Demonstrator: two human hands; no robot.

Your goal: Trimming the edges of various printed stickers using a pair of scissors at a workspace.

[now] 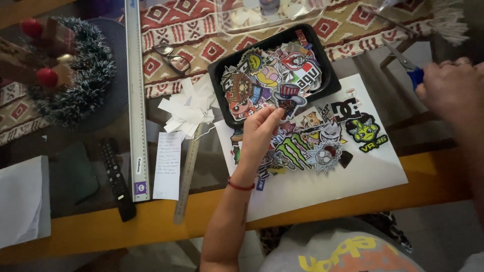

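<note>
Sticker sorting, part done: a cluster of cut stickers already lies on the white sheet, with a few set apart at its upper right, while the black tray beside it is heaped with more. Your left hand rests over the sheet's upper left, fingertips pinching the edge of a sticker close to the tray's near rim. Your right hand sits well off to the right, fingers closed on blue-handled scissors pointing up and left. The lower and right parts of the sheet stay bare, the best open room for laying more; the sheet's lower edge runs close to the desk's yellow front edge. Left of the sheet: paper scraps, a steel ruler, a written note, a long aluminium ruler, a remote. Upper left: a tinsel wreath; spectacles on the patterned runner.
</note>
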